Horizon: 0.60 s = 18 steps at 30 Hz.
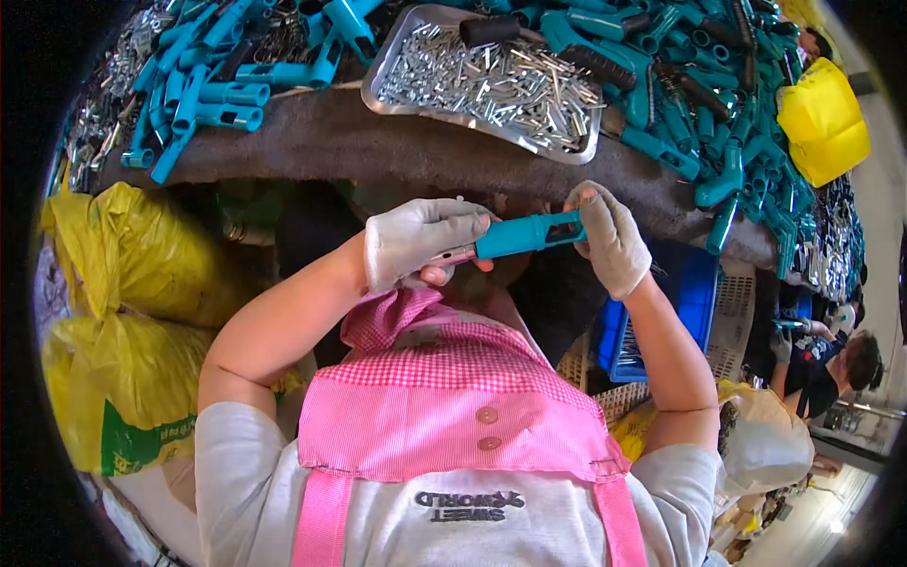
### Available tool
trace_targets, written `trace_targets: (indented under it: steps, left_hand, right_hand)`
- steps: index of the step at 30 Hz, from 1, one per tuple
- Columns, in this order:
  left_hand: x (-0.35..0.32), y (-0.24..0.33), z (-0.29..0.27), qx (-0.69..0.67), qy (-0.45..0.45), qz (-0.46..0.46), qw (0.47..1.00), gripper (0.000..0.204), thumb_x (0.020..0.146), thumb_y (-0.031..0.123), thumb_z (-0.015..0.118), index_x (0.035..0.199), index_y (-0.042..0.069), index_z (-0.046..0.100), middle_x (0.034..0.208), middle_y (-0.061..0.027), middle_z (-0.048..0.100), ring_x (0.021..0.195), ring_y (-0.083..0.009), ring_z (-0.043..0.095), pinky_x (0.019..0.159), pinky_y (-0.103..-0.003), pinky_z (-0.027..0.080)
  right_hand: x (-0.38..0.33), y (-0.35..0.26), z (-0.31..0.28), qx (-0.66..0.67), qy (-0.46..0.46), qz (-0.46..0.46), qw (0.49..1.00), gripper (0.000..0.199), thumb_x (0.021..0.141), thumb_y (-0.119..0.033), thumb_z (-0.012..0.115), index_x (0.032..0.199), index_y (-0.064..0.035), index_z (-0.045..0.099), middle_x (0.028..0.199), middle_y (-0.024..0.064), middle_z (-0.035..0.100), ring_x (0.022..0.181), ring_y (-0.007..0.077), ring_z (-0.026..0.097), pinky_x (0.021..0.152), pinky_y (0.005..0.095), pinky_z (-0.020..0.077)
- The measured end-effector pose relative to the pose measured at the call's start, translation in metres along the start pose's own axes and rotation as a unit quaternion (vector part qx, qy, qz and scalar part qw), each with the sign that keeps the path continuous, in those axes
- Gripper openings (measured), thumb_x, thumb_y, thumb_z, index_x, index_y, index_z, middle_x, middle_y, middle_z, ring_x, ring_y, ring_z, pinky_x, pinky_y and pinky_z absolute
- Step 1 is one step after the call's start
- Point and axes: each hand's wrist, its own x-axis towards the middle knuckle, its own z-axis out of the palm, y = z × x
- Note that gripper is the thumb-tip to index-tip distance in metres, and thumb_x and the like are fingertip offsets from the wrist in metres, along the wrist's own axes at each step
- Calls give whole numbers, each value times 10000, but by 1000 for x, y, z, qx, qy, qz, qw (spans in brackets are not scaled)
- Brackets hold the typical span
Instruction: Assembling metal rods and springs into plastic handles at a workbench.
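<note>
A teal plastic tube-shaped part [511, 238] with a long open slot toward its right end lies level between my hands, above my lap. My left hand [416, 241], in a pale work glove with some bare fingertips, wraps round its left end. A shiny pinkish-silver piece [453, 255] shows at that end under the fingers; I cannot tell what it is. My right hand [607, 238], gloved too, closes round the slotted end with thumb and fingers. Whether a small piece sits inside those fingers is hidden.
Ahead, a metal tray [378, 90] of small silver pins stands on a dark cloth-covered table [312, 142]. Teal parts [203, 99] are heaped on both sides. Yellow bags [142, 255] stand left; a blue crate [685, 293] stands right. Another person [831, 364] works far right.
</note>
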Motion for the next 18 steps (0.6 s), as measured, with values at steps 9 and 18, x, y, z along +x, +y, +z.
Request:
trace_targets:
  steps: [9,18]
  left_hand:
    - [2,-1,-2,59,3,-31,998,370,913,384,547,1044,42,601,774,-57,616,441,-41,347,371,-173,287]
    - [7,-14,3,86,-19,-30,996,479,894,461,538,1157,62,561,796,-68,643,455,-56,456,378,-176,340]
  right_hand:
    - [-8,-14,3,48,-7,104,993,297,936,-303,421,874,-28,514,726,21,462,698,110,433,646,262,387]
    - [-16,15,38,42,9,80,996,325,946,-392,406,914,-93,530,776,-6,480,673,84,432,541,227,366]
